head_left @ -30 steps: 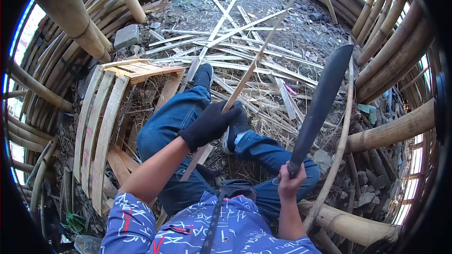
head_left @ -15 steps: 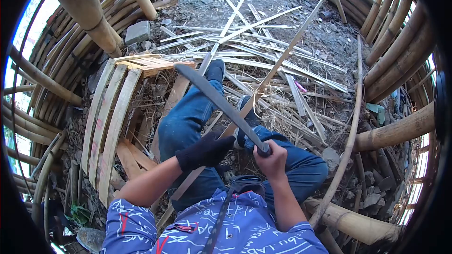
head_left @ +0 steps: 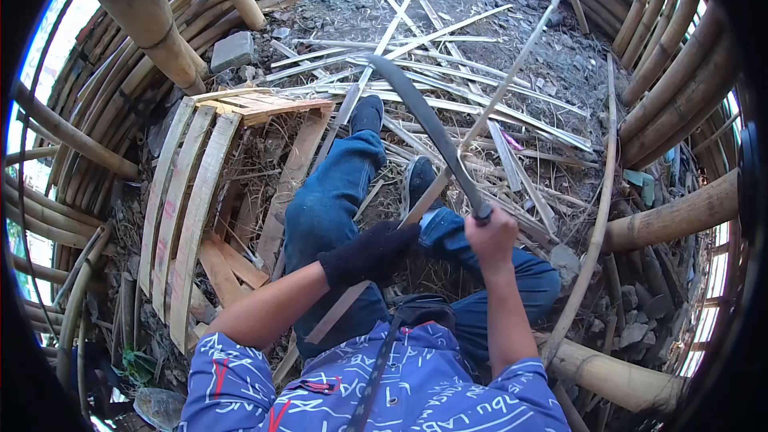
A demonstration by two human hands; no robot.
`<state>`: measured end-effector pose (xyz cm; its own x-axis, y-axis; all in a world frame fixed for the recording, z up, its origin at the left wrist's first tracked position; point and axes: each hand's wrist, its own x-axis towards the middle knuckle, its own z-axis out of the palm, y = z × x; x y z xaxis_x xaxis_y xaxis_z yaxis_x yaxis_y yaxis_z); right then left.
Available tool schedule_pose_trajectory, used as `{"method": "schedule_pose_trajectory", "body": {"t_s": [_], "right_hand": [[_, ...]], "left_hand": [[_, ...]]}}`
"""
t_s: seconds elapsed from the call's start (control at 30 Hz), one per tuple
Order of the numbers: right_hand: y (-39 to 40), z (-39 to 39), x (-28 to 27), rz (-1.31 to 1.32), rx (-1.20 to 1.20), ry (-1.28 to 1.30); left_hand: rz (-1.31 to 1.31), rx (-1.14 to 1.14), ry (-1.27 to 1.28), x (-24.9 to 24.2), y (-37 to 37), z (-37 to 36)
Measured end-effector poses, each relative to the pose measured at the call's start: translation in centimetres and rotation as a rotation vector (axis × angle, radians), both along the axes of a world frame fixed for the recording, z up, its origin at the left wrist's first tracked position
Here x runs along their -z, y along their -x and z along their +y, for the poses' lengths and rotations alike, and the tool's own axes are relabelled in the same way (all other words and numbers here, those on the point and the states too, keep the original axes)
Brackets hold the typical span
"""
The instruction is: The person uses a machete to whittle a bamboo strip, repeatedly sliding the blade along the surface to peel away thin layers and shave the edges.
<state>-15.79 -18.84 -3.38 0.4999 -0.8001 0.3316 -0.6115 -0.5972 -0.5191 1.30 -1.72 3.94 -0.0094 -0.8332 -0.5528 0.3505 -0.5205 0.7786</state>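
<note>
My left hand (head_left: 370,252), in a black glove, is closed around a long bamboo strip (head_left: 494,104) that slants from my lap out to the upper right. The bare right hand (head_left: 491,232) grips the handle of a machete (head_left: 424,118). Its long dark blade points up and to the left and crosses over the strip ahead of my gloved hand. Both hands are above my legs in blue jeans, with the right hand farther out than the strip's lower end (head_left: 340,310).
Many split strips (head_left: 448,72) lie crisscrossed on the ground ahead. A wooden slatted crate (head_left: 188,208) stands at my left, with a grey block (head_left: 233,53) beyond it. Bamboo poles (head_left: 672,212) surround the spot, and a thin pole (head_left: 606,192) runs along my right.
The machete and my right hand have shifted right, and the blade has turned steeper. My left hand has moved slightly right and up along with it, still on the strip.
</note>
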Motion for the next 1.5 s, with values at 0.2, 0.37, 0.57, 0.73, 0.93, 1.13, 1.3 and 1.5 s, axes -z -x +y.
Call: {"method": "schedule_pose_trajectory", "body": {"t_s": [0.2,0.37,0.57,0.73,0.93,1.13,1.3,1.5], "right_hand": [[1.9,-1.1,-0.5,0.169,-0.262,-0.162],[2.0,-1.0,-1.1,0.121,-0.302,-0.185],[1.4,-0.8,-2.5,0.036,-0.144,-0.128],[1.4,0.7,-2.4,-0.026,-0.176,-0.086],[1.5,2.0,-0.8,0.039,-0.285,-0.239],[0.5,4.7,0.2,-0.091,-0.263,-0.378],[-0.2,6.9,0.3,-0.144,-0.329,-0.523],[-0.4,7.3,-0.1,-0.039,-0.370,-0.254]], "left_hand": [[0.158,-0.034,-0.138,0.2,-0.6,0.8],[0.194,-0.007,-0.172,-0.3,-1.5,1.8],[0.261,0.014,-0.165,-0.9,-2.5,3.4],[0.392,-0.015,-0.120,-1.3,-2.7,4.1],[0.293,0.008,-0.184,-1.8,-2.6,4.8],[0.164,-0.036,-0.232,-3.1,-2.9,6.7],[0.078,-0.161,-0.270,-3.2,-3.2,7.4],[0.036,-0.202,-0.294,-2.7,-3.0,6.8]]}}
